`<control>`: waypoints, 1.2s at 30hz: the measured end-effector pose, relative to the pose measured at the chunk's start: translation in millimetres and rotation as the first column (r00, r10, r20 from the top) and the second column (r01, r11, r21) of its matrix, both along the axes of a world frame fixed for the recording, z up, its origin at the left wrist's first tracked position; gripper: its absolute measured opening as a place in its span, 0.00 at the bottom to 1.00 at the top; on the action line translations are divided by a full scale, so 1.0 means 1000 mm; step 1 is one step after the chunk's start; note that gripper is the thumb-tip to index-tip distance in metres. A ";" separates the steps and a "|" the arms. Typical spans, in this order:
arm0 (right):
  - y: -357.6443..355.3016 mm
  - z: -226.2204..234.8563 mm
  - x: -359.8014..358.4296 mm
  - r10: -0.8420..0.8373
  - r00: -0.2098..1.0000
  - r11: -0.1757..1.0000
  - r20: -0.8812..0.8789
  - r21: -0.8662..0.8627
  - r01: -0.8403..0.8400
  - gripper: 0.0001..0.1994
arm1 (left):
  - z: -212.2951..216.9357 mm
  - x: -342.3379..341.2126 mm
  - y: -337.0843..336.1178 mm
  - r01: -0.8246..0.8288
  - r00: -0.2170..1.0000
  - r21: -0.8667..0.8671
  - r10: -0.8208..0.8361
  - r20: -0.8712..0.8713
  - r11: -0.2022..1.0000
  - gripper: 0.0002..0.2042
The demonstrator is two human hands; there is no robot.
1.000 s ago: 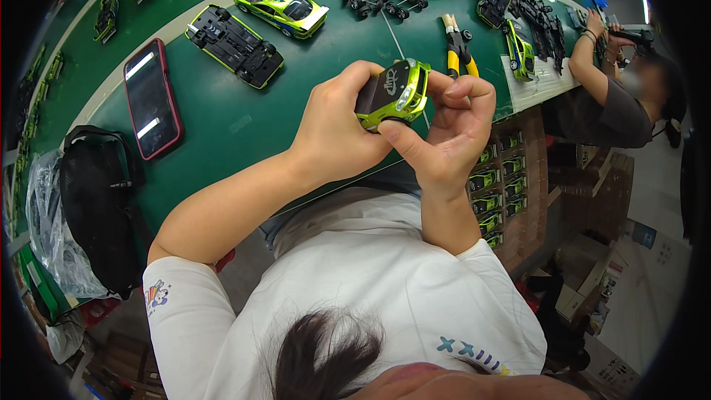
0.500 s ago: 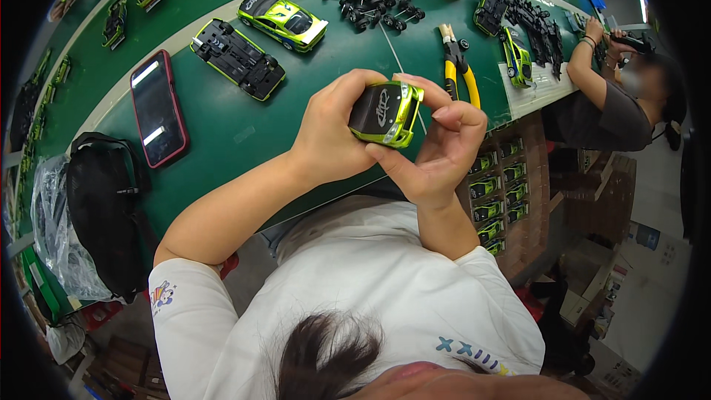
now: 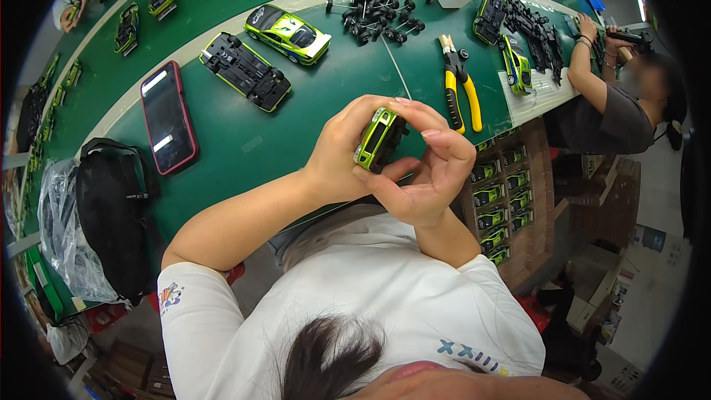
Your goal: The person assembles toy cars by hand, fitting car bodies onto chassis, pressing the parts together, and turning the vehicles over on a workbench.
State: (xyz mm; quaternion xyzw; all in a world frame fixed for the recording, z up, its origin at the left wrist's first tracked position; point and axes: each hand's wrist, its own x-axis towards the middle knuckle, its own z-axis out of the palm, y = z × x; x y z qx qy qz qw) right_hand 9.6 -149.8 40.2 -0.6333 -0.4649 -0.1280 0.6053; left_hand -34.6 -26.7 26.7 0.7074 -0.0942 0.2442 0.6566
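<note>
I hold a small lime-green toy car body [image 3: 376, 138] between both hands above the front edge of the green table [image 3: 244, 144]. My left hand [image 3: 344, 150] cups it from the left with the thumb under it. My right hand [image 3: 433, 167] grips its right side, fingers curled over the top. The car is turned on its side, its roof facing left. A finished green and white toy car [image 3: 289, 32] and a black upturned car chassis [image 3: 246, 71] lie on the table beyond my hands.
Yellow-handled pliers [image 3: 459, 89], a pile of black wheel axles [image 3: 378, 11], a red-cased phone [image 3: 168, 116], a black bag [image 3: 111, 215] and more car parts [image 3: 518, 30] lie on the table. Another person [image 3: 615, 96] works at the right. Boxes of green cars [image 3: 500, 192] sit below.
The car body has been rotated in my hands from roof-up to lying on its side, and both hands shifted slightly down and right.
</note>
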 end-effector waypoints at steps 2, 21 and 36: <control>0.000 0.000 0.000 -0.002 1.000 1.000 0.002 0.006 0.002 0.38 | 0.000 0.000 0.001 -0.018 1.000 0.037 0.018 0.010 0.999 0.28; 0.007 0.005 0.000 -0.028 0.994 0.998 -0.102 0.060 0.034 0.35 | 0.008 -0.001 0.010 -0.159 0.987 0.218 0.163 -0.002 0.963 0.23; 0.003 0.007 0.017 -0.004 0.980 1.000 -0.200 -0.001 0.004 0.35 | 0.005 0.009 0.006 -0.186 0.975 0.218 0.207 -0.078 0.958 0.20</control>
